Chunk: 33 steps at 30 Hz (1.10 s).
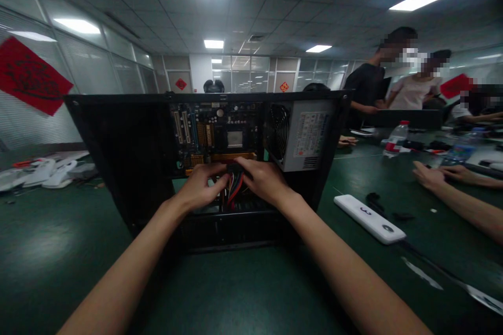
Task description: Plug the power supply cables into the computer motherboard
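An open black computer case (129, 157) lies on the dark green table (243, 293) in front of me. Inside it I see a motherboard (218, 133) and, to the right, a grey power supply (302, 138) with a fan. Both my hands reach into the case below the motherboard. My left hand (202, 186) and my right hand (265, 180) are closed side by side on a black connector (234, 168) with a bundle of red, yellow and black wires (232, 191) hanging from it. The fingertips are partly hidden behind the bundle.
A white bar marked with a 3 (369, 218) lies right of the case. Another person's forearms (456, 193) rest on the table at the right. Water bottles (395, 140) and other people stand further back. White parts (47, 170) lie at the far left.
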{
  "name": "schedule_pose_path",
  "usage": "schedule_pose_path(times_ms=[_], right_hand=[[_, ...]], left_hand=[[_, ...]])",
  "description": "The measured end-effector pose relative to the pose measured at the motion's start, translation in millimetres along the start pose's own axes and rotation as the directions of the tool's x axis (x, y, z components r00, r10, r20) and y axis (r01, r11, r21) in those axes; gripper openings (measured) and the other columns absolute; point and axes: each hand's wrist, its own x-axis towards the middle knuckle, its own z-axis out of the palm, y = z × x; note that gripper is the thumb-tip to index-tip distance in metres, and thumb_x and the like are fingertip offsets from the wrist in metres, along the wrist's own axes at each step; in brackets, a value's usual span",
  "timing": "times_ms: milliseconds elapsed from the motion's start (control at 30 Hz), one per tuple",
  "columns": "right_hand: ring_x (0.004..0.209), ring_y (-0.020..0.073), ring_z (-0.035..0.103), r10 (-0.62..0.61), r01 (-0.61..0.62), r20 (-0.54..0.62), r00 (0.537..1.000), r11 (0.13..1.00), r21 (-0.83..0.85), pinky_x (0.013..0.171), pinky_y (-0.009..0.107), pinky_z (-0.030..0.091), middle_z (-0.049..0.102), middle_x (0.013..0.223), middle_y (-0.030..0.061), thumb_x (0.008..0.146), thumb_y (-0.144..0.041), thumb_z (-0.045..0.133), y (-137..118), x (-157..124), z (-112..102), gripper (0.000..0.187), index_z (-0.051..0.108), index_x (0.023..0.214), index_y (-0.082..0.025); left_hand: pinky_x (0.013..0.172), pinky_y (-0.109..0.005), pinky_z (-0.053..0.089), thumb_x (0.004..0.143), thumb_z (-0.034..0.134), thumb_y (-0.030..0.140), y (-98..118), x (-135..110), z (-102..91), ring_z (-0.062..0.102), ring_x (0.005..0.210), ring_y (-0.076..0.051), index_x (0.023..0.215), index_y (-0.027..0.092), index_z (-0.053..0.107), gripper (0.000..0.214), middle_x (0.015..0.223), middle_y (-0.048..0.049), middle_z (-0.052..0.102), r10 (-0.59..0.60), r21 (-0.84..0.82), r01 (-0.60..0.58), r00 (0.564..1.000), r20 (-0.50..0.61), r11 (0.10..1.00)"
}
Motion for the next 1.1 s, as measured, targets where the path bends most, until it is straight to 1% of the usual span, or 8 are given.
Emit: schedule_pose_path(times_ms=[167, 267, 500, 667, 767, 867, 967, 1100], right_hand=[[0.096, 0.0222, 0.069, 0.084, -0.072, 0.081, 0.993, 0.988, -0.139, 0.072, 0.027, 0.043, 0.073, 0.108, 0.0065, 0.101, -0.027, 0.046, -4.9, 1.8, -6.4, 0.027, 0.059, 0.123, -0.021], [0.09, 0.0216, 0.069, 0.102, -0.084, 0.102, 0.989, 0.981, -0.173, 0.068, 0.027, 0.039, 0.074, 0.104, 0.0061, 0.101, -0.03, 0.045, -5.0, 1.9, -7.0, 0.026, 0.058, 0.122, -0.022], [0.101, 0.0203, 0.064, 0.094, -0.081, 0.142, 0.985, 0.992, -0.1, 0.082, 0.028, 0.042, 0.071, 0.108, 0.0096, 0.099, -0.026, 0.05, 2.6, 2.8, 2.0, 0.023, 0.065, 0.114, -0.016], [0.111, 0.0229, 0.054, 0.044, -0.027, 0.125, 0.991, 0.991, -0.133, 0.092, 0.032, 0.043, 0.065, 0.11, 0.0111, 0.095, -0.024, 0.057, 4.5, 2.1, 5.6, 0.025, 0.068, 0.115, -0.014], [0.114, 0.0238, 0.05, 0.029, -0.018, 0.072, 0.997, 0.99, -0.139, 0.094, 0.034, 0.044, 0.063, 0.113, 0.0108, 0.095, -0.023, 0.056, 6.1, 1.9, 7.4, 0.027, 0.067, 0.118, -0.015], [0.115, 0.0242, 0.05, 0.043, -0.036, 0.052, 0.998, 0.991, -0.128, 0.096, 0.034, 0.043, 0.062, 0.114, 0.0107, 0.096, -0.022, 0.055, 8.2, 2.4, 9.9, 0.028, 0.066, 0.12, -0.014], [0.114, 0.0244, 0.05, 0.048, -0.04, 0.058, 0.997, 0.99, -0.139, 0.096, 0.035, 0.043, 0.061, 0.114, 0.0118, 0.096, -0.02, 0.055, 8.7, 2.8, 11.2, 0.028, 0.066, 0.121, -0.013], [0.112, 0.0251, 0.052, 0.015, -0.01, 0.033, 0.999, 0.987, -0.162, 0.095, 0.036, 0.044, 0.06, 0.117, 0.0129, 0.094, -0.021, 0.058, 6.0, 2.5, 8.0, 0.031, 0.064, 0.124, -0.013]], left_hand=[[0.069, -0.028, 0.044, 0.097, 0.046, 0.033, -4.0, 0.4, 1.5, 0.069, 0.076, -0.018, 0.088, 0.017, 0.071, 0.031, 0.081, -0.0034, 0.074, 0.016, 0.165, -0.019, 1.0, 0.015, 0.986], [0.069, -0.03, 0.044, 0.098, 0.044, 0.035, -4.1, 0.3, 2.8, 0.07, 0.079, -0.02, 0.091, 0.018, 0.072, 0.033, 0.084, -0.0037, 0.075, -0.029, 0.261, 0.019, 0.999, 0.034, 0.965], [0.085, -0.037, 0.051, 0.096, 0.048, 0.045, -11.2, 0.8, 8.3, 0.071, 0.102, -0.027, 0.119, 0.025, 0.068, 0.036, 0.111, -0.0051, 0.076, -0.206, 0.385, 0.179, 0.978, 0.029, 0.905], [0.102, -0.037, 0.048, 0.1, 0.043, 0.036, -17.6, -0.2, 15.1, 0.064, 0.12, -0.024, 0.133, 0.024, 0.06, 0.039, 0.13, -0.0058, 0.068, -0.139, 0.316, 0.082, 0.976, 0.165, 0.945], [0.104, -0.036, 0.047, 0.101, 0.04, 0.032, -18.1, 0.0, 16.3, 0.063, 0.122, -0.022, 0.134, 0.026, 0.06, 0.039, 0.132, -0.0041, 0.067, -0.123, 0.285, 0.079, 0.983, 0.14, 0.955], [0.107, -0.036, 0.046, 0.098, 0.047, 0.031, -16.7, 1.2, 15.3, 0.061, 0.125, -0.021, 0.136, 0.026, 0.057, 0.04, 0.135, -0.0034, 0.065, -0.112, 0.287, 0.077, 0.988, 0.109, 0.955], [0.103, -0.037, 0.049, 0.095, 0.054, 0.033, -13.1, 2.0, 13.0, 0.064, 0.12, -0.024, 0.132, 0.026, 0.061, 0.039, 0.131, -0.0039, 0.068, -0.146, 0.372, 0.095, 0.983, 0.112, 0.923], [0.096, -0.037, 0.051, 0.096, 0.052, 0.035, -9.5, 2.0, 10.8, 0.066, 0.114, -0.026, 0.127, 0.026, 0.066, 0.035, 0.125, -0.0043, 0.071, -0.226, 0.487, 0.14, 0.966, 0.123, 0.862]])
